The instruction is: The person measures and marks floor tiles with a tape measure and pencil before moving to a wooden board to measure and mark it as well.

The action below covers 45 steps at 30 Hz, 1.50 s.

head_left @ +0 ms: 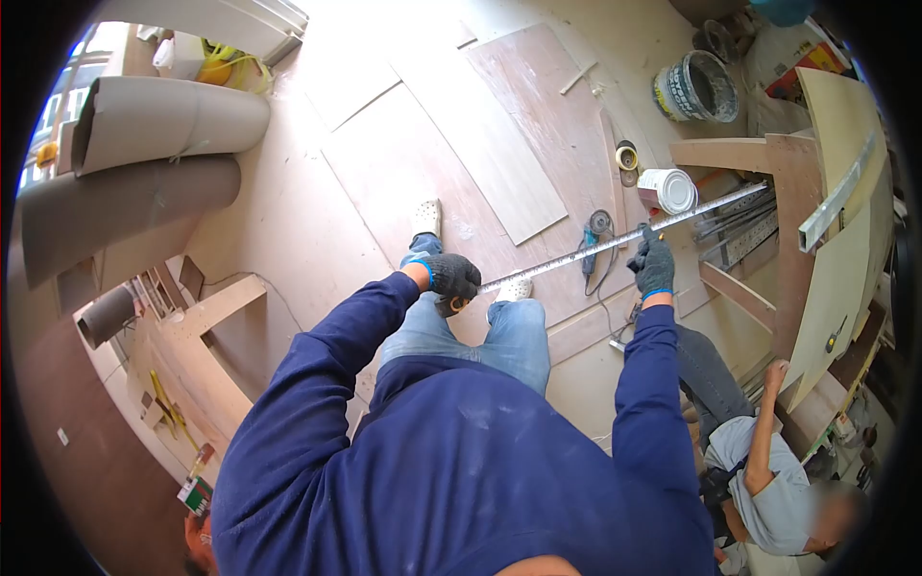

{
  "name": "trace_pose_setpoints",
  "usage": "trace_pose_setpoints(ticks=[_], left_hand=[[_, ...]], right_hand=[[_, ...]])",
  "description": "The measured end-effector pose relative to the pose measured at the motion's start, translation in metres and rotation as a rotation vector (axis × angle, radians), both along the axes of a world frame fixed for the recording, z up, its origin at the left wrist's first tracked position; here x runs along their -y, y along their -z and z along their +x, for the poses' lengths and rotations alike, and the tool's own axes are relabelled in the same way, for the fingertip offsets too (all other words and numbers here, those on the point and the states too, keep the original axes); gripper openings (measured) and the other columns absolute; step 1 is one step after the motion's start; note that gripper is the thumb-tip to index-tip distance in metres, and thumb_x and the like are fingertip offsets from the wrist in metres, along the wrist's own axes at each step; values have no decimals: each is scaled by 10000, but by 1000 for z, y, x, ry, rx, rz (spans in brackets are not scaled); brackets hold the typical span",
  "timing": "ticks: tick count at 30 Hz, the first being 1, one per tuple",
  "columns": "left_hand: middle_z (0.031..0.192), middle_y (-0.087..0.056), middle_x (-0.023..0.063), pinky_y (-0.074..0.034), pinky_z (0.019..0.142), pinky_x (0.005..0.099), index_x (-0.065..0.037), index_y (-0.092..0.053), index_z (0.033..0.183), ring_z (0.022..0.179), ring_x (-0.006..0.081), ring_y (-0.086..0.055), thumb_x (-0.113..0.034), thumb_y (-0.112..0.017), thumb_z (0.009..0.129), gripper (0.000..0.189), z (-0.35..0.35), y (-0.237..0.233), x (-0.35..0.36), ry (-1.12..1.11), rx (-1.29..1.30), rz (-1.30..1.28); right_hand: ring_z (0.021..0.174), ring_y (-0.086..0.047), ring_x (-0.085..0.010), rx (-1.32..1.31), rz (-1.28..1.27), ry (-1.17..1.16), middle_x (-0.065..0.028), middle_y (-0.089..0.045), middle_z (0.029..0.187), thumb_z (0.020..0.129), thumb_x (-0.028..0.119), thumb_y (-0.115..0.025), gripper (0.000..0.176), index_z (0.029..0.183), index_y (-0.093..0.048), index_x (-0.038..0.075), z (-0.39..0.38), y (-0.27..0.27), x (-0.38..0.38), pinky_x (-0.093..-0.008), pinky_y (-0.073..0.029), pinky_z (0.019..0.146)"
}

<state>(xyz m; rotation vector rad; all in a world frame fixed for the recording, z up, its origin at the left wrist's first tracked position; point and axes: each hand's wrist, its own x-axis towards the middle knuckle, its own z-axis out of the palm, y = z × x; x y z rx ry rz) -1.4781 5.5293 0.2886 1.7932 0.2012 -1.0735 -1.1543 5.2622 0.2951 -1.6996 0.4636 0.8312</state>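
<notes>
A long, straight, silvery measuring tape (552, 266) with markings along it runs from my left hand up to the wooden frame at the right. My left hand (451, 278), in a dark grey glove with a blue cuff, is closed around its near end, and the fist hides whatever lies inside. Farther along, my gloved right hand (653, 261) has its fingers closed at the lower edge of the tape. Beneath the tape lie a blue angle grinder (591, 242) and its cord. A white can (667, 192) is just above the tape's right half.
Boards (499, 144) cover the floor ahead. A roll of tape (626, 156) and a bucket (696, 86) are at upper right. The wooden frame (792, 221) holds metal bars. A person (764, 461) in grey reaches toward a panel. Large rolls (173, 120) lie left.
</notes>
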Motion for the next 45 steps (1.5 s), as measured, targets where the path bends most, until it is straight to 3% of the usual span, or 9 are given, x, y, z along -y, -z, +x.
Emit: trace_pose_setpoints(ticks=[11, 13, 16, 18, 24, 29, 31, 39, 45], left_hand=[[1028, -695, 115, -513, 785, 374, -127, -704, 1008, 924, 272, -659, -283, -589, 797, 287, -4, 160, -81, -60, -96, -52], [892, -692, 92, -531, 729, 353, -93, -690, 898, 795, 273, -658, -215, -642, 714, 225, -15, 275, -81, 150, 515, -116], [883, -670, 84, -534, 750, 365, -101, -676, 893, 834, 287, -652, -163, -672, 666, 235, 19, 323, -76, -284, -61, -78], [943, -657, 90, -534, 769, 384, -135, -673, 941, 910, 296, -646, -141, -682, 668, 273, 19, 406, -66, 66, 685, 137], [930, -643, 82, -528, 795, 382, -153, -666, 953, 917, 294, -630, -140, -710, 623, 333, 38, 531, -28, 82, 727, 281], [853, -666, 103, -532, 754, 377, -124, -686, 917, 831, 277, -655, -174, -688, 671, 251, 44, 568, -8, 15, 651, 380], [823, -692, 116, -534, 708, 370, -92, -703, 905, 757, 251, -673, -234, -653, 727, 234, 47, 562, 0, -584, 108, 142], [744, -690, 102, -529, 628, 354, -72, -702, 895, 667, 211, -670, -287, -612, 781, 259, 13, 548, 15, -513, 319, 223], [700, -674, 83, -517, 591, 332, -57, -706, 894, 624, 180, -651, -254, -599, 800, 242, -23, 554, 39, -728, 69, 134]], right_hand=[[420, -357, -77, 81, -131, 180, 47, -402, 569, 879, 246, -632, 229, 707, -527, 135, -37, 143, -68, -259, -272, 371], [415, -359, -77, 103, -73, 215, 46, -414, 568, 879, 239, -632, 226, 707, -532, 131, -32, 172, -78, -253, -276, 371], [404, -372, -78, 159, -51, 211, 42, -437, 572, 867, 233, -634, 200, 724, -544, 126, 7, 258, -74, -257, -315, 356], [400, -375, -80, 231, -35, 176, 38, -442, 576, 859, 232, -636, 191, 730, -548, 123, 18, 310, -77, -261, -343, 348], [421, -401, -99, 284, -45, 110, 24, -429, 580, 844, 229, -628, 124, 793, -608, 118, 48, 424, -101, -297, -442, 353], [419, -402, -108, 294, 51, 77, 18, -420, 579, 831, 248, -641, 149, 767, -586, 125, 48, 472, -92, -304, -447, 368], [417, -398, -106, 277, 63, 104, 21, -415, 580, 823, 254, -650, 161, 751, -572, 132, 47, 479, -80, -307, -449, 379], [413, -333, -66, 182, 210, 201, 66, -383, 572, 839, 254, -659, 104, 786, -619, 174, 76, 467, -54, -266, -315, 365], [415, -350, -64, 182, 98, -2, 68, -378, 573, 888, 344, -608, 197, 903, -680, 162, 80, 482, -44, -276, -419, 389]])
